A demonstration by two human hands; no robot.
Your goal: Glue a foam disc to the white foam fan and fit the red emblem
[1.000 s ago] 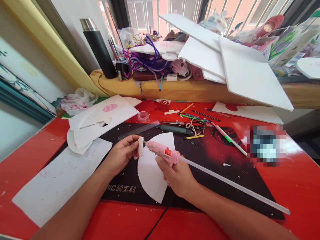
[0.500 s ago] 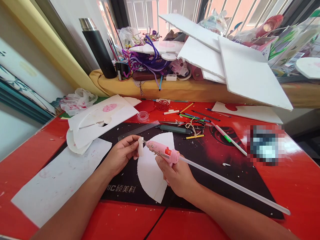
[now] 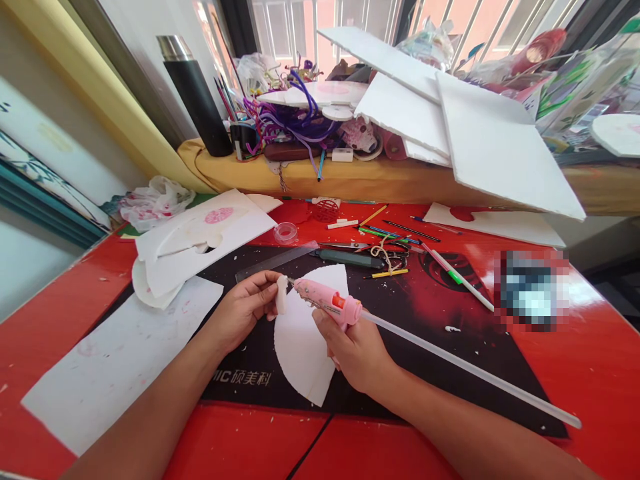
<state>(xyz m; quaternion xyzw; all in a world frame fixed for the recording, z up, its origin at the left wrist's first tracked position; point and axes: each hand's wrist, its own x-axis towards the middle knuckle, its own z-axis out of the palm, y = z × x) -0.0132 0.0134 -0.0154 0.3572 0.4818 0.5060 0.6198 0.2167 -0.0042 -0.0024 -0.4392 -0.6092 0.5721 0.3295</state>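
Note:
Between the thumb and fingers of my left hand [image 3: 253, 307] is a small white foam piece [image 3: 282, 295], held upright. My right hand [image 3: 357, 350] is wrapped round the grip of a pink hot glue gun [image 3: 325, 300]. The gun's nozzle points left, at the edge of the foam piece; whether the two touch I cannot tell. A long translucent glue stick [image 3: 470, 367] juts from the back of the gun toward the lower right. Under both hands a white fan-shaped foam sheet [image 3: 305, 347] lies on the black mat [image 3: 420, 400].
White foam sheets [image 3: 250, 227] and a sheet of paper [image 3: 125, 360] lie at left. Scissors [image 3: 350, 247], a dark green-handled tool [image 3: 350, 257], pens and a tape roll [image 3: 285, 232] lie behind the hands. Foam boards [image 3: 500, 140] and a black thermos [image 3: 197, 100] stand on the ledge.
The glue gun and my right hand have shifted very slightly to the right. My left hand keeps the foam piece in nearly the same place.

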